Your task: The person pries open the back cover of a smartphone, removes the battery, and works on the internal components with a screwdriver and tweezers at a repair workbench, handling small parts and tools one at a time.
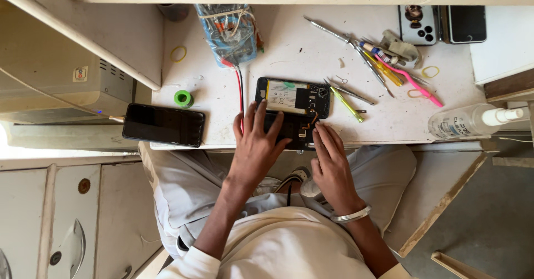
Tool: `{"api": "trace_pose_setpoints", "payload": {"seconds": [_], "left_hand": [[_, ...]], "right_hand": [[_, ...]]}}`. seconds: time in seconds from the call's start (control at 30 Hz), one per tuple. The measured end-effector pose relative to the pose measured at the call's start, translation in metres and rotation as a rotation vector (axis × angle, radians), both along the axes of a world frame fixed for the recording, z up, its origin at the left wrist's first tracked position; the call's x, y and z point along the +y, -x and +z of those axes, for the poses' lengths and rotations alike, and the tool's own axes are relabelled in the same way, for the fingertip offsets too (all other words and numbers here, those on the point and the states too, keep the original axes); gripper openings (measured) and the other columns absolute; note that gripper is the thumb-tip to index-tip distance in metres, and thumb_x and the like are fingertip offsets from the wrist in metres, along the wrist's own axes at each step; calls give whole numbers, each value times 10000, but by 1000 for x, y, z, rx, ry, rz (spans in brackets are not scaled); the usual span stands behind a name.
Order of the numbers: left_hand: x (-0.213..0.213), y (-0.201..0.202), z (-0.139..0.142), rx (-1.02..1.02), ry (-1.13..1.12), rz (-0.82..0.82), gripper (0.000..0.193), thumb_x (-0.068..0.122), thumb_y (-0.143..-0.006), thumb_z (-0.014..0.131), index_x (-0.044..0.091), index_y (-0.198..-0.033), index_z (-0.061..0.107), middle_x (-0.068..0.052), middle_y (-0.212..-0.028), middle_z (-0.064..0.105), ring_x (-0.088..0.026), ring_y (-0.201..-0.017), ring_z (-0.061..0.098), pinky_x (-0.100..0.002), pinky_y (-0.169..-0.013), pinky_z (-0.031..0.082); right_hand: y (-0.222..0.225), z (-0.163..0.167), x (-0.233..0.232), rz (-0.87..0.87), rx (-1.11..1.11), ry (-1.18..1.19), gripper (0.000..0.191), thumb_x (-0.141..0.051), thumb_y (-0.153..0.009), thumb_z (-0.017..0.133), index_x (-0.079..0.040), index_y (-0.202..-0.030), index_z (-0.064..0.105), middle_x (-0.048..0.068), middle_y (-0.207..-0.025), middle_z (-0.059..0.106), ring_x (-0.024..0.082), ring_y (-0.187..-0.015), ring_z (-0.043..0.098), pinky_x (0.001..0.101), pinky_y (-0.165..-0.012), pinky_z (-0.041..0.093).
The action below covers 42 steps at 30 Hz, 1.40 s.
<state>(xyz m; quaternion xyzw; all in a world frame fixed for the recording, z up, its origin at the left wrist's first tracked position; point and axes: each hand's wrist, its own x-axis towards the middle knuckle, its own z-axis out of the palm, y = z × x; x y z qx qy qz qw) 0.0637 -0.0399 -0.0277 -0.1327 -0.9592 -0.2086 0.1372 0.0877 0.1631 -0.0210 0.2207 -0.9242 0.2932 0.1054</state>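
Observation:
An opened black phone [293, 97] with its battery and circuit board showing lies on the white worktable [311, 56] near the front edge. My left hand [256, 143] rests flat on the phone's near end, fingers spread. My right hand [329, 155], with a silver bangle at the wrist, touches the phone's lower right corner by an orange flex cable with its fingertips. Neither hand is seen holding a tool.
Another black phone [164, 124] lies at the table's left front corner beside a green tape roll [183, 98]. Screwdrivers, tweezers and a pink tool [411, 80] are scattered at right. A spray bottle [473, 120], a wired device [229, 31] and two phones [442, 24] sit farther out.

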Motion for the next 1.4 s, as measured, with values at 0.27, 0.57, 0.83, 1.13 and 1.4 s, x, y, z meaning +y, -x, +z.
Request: {"api": "trace_pose_setpoints", "payload": {"seconds": [0.27,0.57,0.83,1.13,1.4], "left_hand": [[8,7,-24,75,-106,-25,400,278,-975,689,93,-1329,662,-254,-1529,453,-418,-1447,407,-582,-1216,286],[12,9,-29,185,-87,0,360,153,-940,660,78,-1292,664,-249,-1505,487,-428,-1400,453,-582,-1192,313],[14,11,-22,181,-19,16,414,187,-905,653,96,-1307,636,-236,-1506,475,-423,-1394,452,-580,-1182,311],[-36,-39,14,93,22,-124,465,263,-891,693,19,-1274,596,-270,-1323,519,-472,-1245,478,-574,-1005,473],[-126,-101,5,-435,371,-177,312,227,-879,695,82,-1150,646,-202,-1225,598,-445,-1135,543,-553,-937,515]], "right_hand": [[3,-1,6,-19,43,96,599,166,-782,575,81,-1374,549,223,-1444,543,371,-1312,554,423,-1020,511],[64,11,79,-339,189,97,248,71,-937,696,-3,-1172,667,161,-1126,679,305,-985,659,369,-762,574],[95,3,96,-269,195,-35,214,4,-907,720,-14,-1118,689,159,-1045,696,334,-900,668,426,-781,551],[93,6,102,-299,128,76,231,44,-891,678,-10,-1114,707,182,-939,729,327,-819,720,399,-697,565],[92,7,100,-352,93,105,231,25,-892,686,-27,-1115,721,196,-915,728,317,-781,727,380,-675,573]]}}
